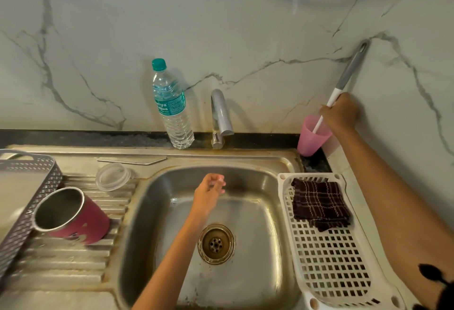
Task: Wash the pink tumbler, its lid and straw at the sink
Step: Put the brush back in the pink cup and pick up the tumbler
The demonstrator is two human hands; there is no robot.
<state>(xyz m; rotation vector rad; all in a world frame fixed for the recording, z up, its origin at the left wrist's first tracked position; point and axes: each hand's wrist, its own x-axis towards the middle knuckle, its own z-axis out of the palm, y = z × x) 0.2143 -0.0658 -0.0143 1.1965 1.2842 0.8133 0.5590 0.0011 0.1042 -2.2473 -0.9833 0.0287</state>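
Observation:
The pink tumbler (73, 216) lies on its side on the ribbed drainboard at the left, its steel mouth facing left. Its clear lid (113, 176) rests flat just behind it, and the bent metal straw (131, 161) lies along the sink's back ledge. My left hand (210, 190) hovers over the steel sink basin (258, 248) with fingers loosely curled, holding nothing. My right hand (340, 113) grips the white shaft of a long grey-handled brush (350, 70), which stands in a light pink plastic cup (312, 137) in the back right corner.
A tap (221, 115) stands behind the basin, with a water bottle (172, 110) to its left. A white perforated tray (336, 260) holding a dark checked cloth (319, 204) sits right of the sink. A grey basket (29, 201) is at the far left.

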